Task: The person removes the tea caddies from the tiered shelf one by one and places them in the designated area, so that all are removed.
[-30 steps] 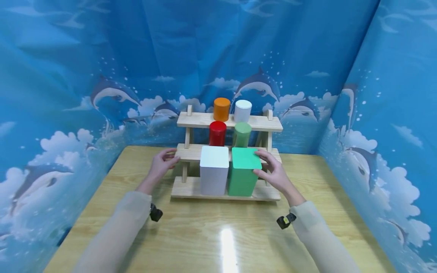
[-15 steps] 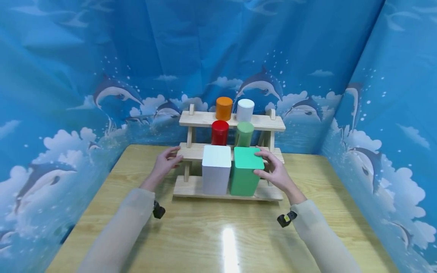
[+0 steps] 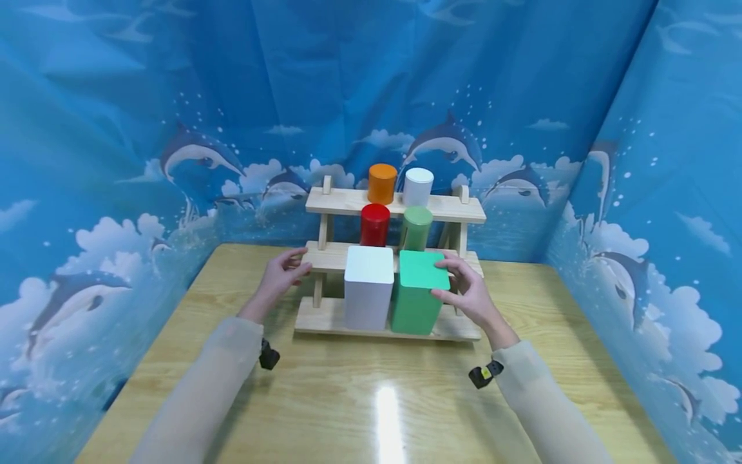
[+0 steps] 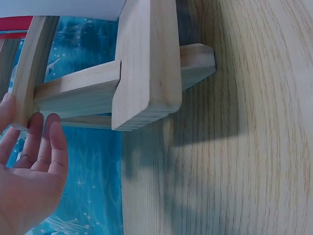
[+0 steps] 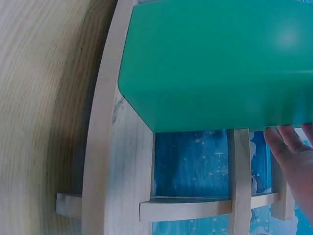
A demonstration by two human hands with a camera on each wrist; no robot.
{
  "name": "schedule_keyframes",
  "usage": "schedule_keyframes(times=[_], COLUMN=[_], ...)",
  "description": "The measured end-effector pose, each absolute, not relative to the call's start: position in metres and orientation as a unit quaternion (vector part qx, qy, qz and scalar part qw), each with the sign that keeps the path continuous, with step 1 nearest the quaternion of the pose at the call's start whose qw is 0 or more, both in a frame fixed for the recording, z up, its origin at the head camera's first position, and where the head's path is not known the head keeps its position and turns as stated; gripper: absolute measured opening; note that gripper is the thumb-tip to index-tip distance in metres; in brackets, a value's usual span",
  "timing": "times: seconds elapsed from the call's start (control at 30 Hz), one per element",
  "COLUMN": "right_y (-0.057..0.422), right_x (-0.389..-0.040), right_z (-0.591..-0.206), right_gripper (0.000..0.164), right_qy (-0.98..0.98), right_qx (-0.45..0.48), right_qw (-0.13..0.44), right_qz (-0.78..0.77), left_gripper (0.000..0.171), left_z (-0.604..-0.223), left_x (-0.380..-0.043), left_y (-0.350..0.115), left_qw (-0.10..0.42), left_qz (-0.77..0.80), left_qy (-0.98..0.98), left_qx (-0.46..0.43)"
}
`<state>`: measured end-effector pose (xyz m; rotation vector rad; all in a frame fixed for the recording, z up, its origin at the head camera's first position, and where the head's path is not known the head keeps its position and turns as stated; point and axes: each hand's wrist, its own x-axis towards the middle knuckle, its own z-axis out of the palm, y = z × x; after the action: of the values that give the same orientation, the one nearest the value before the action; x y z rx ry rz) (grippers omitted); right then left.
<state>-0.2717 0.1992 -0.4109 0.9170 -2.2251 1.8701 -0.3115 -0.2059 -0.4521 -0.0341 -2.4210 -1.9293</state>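
Note:
A three-tier wooden display stand [image 3: 324, 316] stands on the table. On its lowest tier are a white rectangular block [image 3: 368, 290] and, right of it, a green rectangular block [image 3: 417, 306], both upright. My right hand [image 3: 472, 293] holds the green block near its top, thumb on the front face and a finger at the top's right edge; in the right wrist view, its fingertips [image 5: 287, 133] meet the block's side. My left hand [image 3: 277, 276] grips the left end of the middle tier, thumb in front and fingers curled at the plank's end [image 4: 22, 110].
On the middle tier stand a red cylinder [image 3: 374, 225] and a light green cylinder [image 3: 416, 229]. The top tier bears an orange cylinder [image 3: 382, 184] and a white cylinder [image 3: 417, 187]. A blue dolphin-print curtain [image 3: 290, 77] hangs behind the table [image 3: 324, 399] and at both sides.
The view has shifted a little, so the stand appears slightly further right. The green block sits very slightly nearer to me beside the white one. Both hands keep their places.

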Motion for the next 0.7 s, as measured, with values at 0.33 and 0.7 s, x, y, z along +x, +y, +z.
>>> schedule_keyframes(times=[0.33,0.7], right_y=[0.203,0.208], right_x=[-0.256,-0.236], right_z=[-0.412,-0.414], right_gripper=[0.048,0.046], right_qy=[-0.738,-0.721], right_qx=[0.282,0.285], right_qw=[0.095,0.118], right_qz=[0.606,0.621], left_gripper=[0.053,0.055], left_z=[-0.455,-0.457], left_x=[-0.31,-0.312], left_y=[-0.207,-0.208], left_qw=[0.037,0.03], left_qz=[-0.625,-0.64], left_qy=[-0.779,-0.768], left_qx=[-0.014,-0.01])
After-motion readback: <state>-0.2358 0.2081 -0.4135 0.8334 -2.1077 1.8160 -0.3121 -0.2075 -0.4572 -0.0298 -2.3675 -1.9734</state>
